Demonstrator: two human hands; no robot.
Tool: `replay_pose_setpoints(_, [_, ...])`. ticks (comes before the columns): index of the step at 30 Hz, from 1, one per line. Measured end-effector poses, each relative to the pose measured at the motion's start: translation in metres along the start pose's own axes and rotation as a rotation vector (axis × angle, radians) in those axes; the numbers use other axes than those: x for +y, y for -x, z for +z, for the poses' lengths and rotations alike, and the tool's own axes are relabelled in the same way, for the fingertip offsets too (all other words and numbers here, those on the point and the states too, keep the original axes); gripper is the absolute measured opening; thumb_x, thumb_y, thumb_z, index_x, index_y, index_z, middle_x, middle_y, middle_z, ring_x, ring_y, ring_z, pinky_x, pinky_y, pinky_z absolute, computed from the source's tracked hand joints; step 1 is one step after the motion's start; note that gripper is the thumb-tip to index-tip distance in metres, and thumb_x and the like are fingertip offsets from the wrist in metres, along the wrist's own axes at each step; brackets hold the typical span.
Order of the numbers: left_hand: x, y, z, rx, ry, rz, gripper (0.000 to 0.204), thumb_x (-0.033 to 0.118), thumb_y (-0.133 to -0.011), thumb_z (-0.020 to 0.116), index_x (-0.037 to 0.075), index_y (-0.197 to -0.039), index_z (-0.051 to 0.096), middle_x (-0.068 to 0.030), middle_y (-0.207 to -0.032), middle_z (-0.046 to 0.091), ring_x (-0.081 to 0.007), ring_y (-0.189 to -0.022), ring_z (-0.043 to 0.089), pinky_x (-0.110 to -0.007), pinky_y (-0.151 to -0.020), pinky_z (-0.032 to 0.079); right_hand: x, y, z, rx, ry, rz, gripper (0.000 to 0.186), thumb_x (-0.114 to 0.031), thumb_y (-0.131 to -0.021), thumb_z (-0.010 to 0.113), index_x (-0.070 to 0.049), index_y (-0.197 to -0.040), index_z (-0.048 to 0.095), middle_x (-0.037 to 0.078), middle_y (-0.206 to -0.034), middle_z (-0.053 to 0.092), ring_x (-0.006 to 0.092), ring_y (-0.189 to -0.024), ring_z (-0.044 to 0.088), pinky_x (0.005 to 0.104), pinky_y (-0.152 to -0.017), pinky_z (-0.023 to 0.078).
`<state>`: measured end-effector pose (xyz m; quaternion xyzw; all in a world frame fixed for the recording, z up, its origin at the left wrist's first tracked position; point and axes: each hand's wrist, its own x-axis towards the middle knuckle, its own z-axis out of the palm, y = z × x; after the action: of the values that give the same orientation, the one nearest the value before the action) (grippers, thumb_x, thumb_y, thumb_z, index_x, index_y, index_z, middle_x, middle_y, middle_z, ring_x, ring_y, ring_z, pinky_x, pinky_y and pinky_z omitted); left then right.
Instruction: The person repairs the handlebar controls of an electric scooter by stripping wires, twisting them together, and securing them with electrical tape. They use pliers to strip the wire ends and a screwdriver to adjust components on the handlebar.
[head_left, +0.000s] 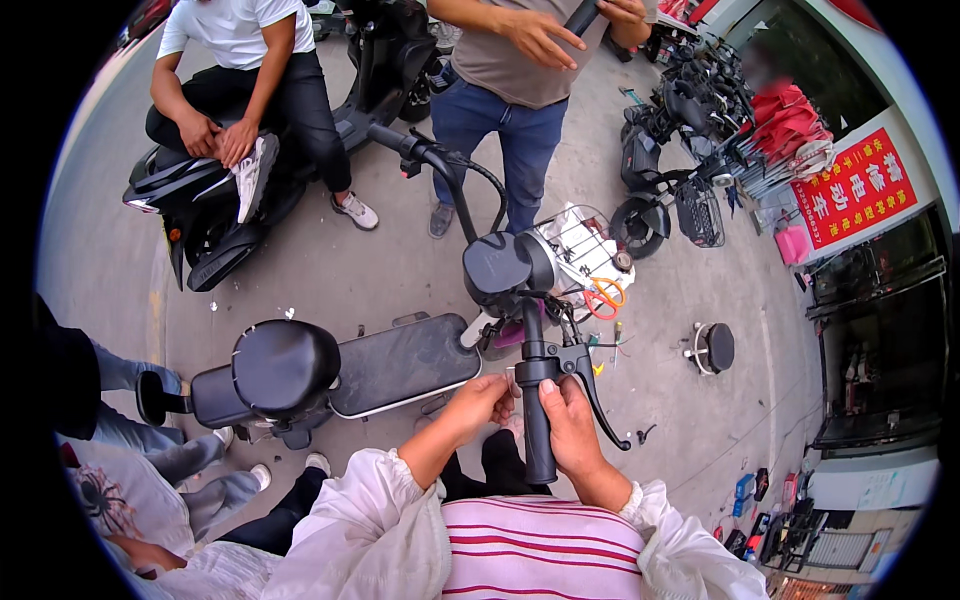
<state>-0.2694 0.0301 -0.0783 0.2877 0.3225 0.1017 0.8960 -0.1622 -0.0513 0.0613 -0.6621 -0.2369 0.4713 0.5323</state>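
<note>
An electric scooter stands before me, its long footboard (405, 365) and black seat (285, 368) to the left. The near end of its handlebar carries a black rubber grip (538, 452) and a black brake lever (592, 392). My right hand (572, 425) is closed round the grip from the right, thumb on top. Fingers of my left hand (478, 408) pinch a thin metal rod (512, 380) against the left side of the grip's collar. The rod's far end and the spot it meets are hidden.
A wire basket (600, 232) on the scooter's front holds papers and orange-handled scissors (606, 298). A round black stool (714, 348) and a screwdriver (618, 331) are right. One person sits on a parked scooter (215, 225); another stands beyond the handlebar. More people crowd the left.
</note>
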Motion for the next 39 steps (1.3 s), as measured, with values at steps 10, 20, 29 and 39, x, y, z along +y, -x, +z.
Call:
replay_pose_setpoints(10, [0.060, 0.121, 0.059, -0.121, 0.006, 0.351, 0.055, 0.009, -0.095, 0.067, 0.005, -0.142, 0.038, -0.0114, -0.090, 0.065, -0.0161, -0.078, 0.065, -0.031, -0.072, 0.054, 0.011, -0.002, -0.004, -0.004, -0.107, 0.004, 0.037, -0.038, -0.103, 0.054, -0.001, -0.103, 0.053, 0.001, -0.084, 0.055, 0.0057, -0.071, 0.048, 0.0233, -0.063, 0.043])
replay_pose_setpoints(20, [0.117, 0.049, 0.052, 0.187, -0.349, 0.532, 0.022, 0.024, -0.100, 0.062, 0.003, -0.105, 0.068, 0.0039, -0.074, 0.057, -0.0049, -0.063, 0.051, -0.021, -0.056, 0.043, 0.011, 0.002, -0.005, -0.006, -0.159, 0.055, 0.041, -0.043, -0.103, 0.053, -0.002, -0.109, 0.057, -0.001, -0.082, 0.054, 0.0051, -0.067, 0.048, 0.0229, -0.059, 0.041])
replay_pose_setpoints(29, [0.064, 0.017, 0.028, 0.153, 0.004, 0.109, 0.043, 0.025, -0.102, 0.054, -0.003, -0.134, 0.049, -0.0063, -0.086, 0.059, -0.0122, -0.066, 0.055, -0.026, -0.058, 0.047, 0.031, 0.015, -0.016, 0.015, -0.385, 0.159, 0.039, -0.040, -0.106, 0.045, -0.005, -0.114, 0.060, -0.002, -0.081, 0.056, 0.0064, -0.065, 0.050, 0.0219, -0.056, 0.041])
replay_pose_setpoints(39, [0.040, 0.043, 0.028, 0.241, -0.859, 0.729, 0.036, 0.030, -0.104, 0.052, -0.003, -0.098, 0.062, -0.0054, -0.081, 0.058, -0.0125, -0.063, 0.056, -0.028, -0.058, 0.046, 0.077, 0.015, -0.043, -0.172, -0.183, 0.225, 0.030, -0.029, -0.106, 0.046, -0.003, -0.113, 0.059, 0.001, -0.082, 0.059, 0.0078, -0.064, 0.053, 0.0237, -0.056, 0.043])
